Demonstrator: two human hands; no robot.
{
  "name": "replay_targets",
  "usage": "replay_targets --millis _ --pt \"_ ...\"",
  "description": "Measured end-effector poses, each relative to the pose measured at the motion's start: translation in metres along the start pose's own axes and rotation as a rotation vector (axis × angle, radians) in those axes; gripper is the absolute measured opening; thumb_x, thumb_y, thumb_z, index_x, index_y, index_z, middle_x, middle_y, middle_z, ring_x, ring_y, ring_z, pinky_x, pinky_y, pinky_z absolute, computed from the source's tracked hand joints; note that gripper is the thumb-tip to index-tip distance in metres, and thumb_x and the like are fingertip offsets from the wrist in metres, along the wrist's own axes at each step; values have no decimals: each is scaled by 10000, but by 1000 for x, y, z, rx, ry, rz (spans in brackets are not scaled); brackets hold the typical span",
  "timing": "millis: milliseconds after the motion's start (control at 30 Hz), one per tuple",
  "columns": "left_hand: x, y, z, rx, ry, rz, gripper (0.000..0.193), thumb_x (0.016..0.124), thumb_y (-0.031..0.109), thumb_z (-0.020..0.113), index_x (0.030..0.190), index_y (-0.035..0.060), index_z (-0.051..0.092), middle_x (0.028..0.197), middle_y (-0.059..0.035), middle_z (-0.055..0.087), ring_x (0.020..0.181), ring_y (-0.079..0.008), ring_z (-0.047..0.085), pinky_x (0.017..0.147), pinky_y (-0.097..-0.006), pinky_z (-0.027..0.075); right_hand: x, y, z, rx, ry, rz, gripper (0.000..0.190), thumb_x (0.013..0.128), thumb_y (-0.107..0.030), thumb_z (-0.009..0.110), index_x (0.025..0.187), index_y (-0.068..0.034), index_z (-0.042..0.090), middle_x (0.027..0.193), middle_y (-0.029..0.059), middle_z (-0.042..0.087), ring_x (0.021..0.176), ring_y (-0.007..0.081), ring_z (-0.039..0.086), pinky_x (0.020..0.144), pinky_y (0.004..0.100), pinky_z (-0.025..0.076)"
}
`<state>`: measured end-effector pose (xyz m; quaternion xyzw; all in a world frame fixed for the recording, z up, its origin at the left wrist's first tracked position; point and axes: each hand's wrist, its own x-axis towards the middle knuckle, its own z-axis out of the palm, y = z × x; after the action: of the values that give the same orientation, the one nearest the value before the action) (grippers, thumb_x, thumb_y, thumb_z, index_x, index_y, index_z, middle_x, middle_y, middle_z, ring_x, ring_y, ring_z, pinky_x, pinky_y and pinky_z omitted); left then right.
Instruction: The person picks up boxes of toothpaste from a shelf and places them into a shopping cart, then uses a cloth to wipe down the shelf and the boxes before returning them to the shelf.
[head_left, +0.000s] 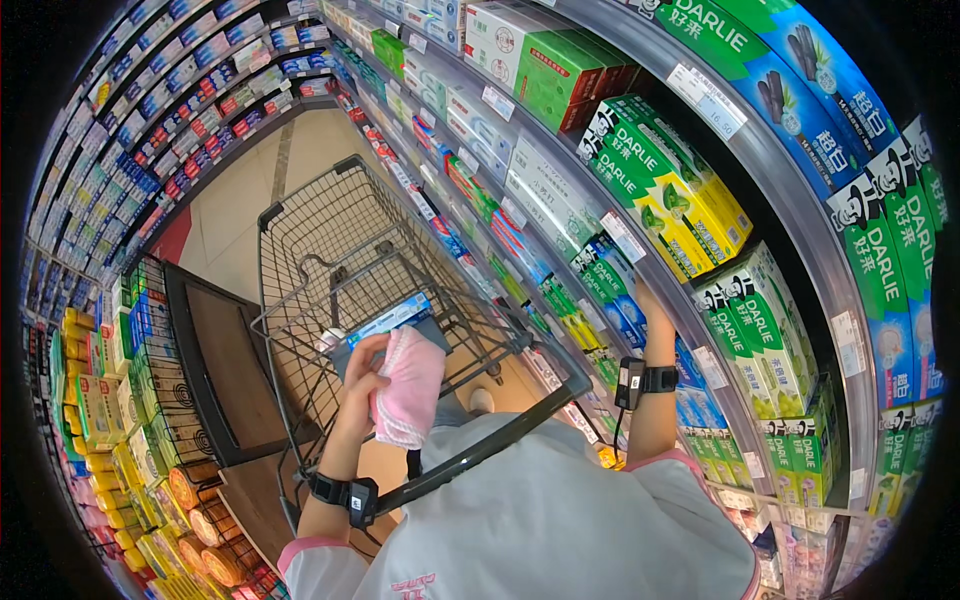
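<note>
My left hand (364, 373) grips a folded pink cloth (409, 386) with a pale stitched edge. It is above the near end of a wire shopping cart (296, 247). Just beyond the cloth, a blue and white box (390, 319) lies against a dark grey panel (439, 337) at the cart's near end. On the right, my right hand (651, 300) reaches under a shelf's front edge, close to blue and green Darlie toothpaste boxes (611, 281). Its fingers are mostly hidden by the shelf, so their hold cannot be made out.
The cart's handlebar (480, 442) crosses in front of my body. Toothpaste shelves (750, 187) curve along the right, with price tags (709, 97) on their edges. Stacked packaged goods (142, 420) stand at left beside a dark-framed panel (225, 360). Tiled floor (232, 195) shows ahead.
</note>
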<state>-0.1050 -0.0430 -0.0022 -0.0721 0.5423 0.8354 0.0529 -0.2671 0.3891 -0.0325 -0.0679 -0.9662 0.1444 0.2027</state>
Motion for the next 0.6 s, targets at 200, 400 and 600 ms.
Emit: replay_targets --millis 200,400,600 --pt "-1 -1 0 3 14 -5 622 595 11 454 1217 -12 431 1211 -138 473 1159 -254 452 1022 -367 344 -8 -9 -13 123 -36 47 391 839 -318 587 1128 -55 586 1125 183 593 1050 382 536 890 440 414" --pt "-1 0 2 3 18 -12 632 591 6 456 1221 -12 425 1215 -139 471 1165 -259 448 1026 -370 341 -12 -23 -25 62 -353 113 786 706 -466 711 1274 11 451 1292 272 448 1194 397 433 1008 421 324" --pt "0 -1 2 12 -2 -21 630 597 2 454 1226 -9 421 1228 -142 462 1173 -262 443 1028 -372 341 -20 -17 -12 -71 -352 100 781 705 -342 724 1320 2 387 1312 267 427 1216 404 405 1009 413 325"
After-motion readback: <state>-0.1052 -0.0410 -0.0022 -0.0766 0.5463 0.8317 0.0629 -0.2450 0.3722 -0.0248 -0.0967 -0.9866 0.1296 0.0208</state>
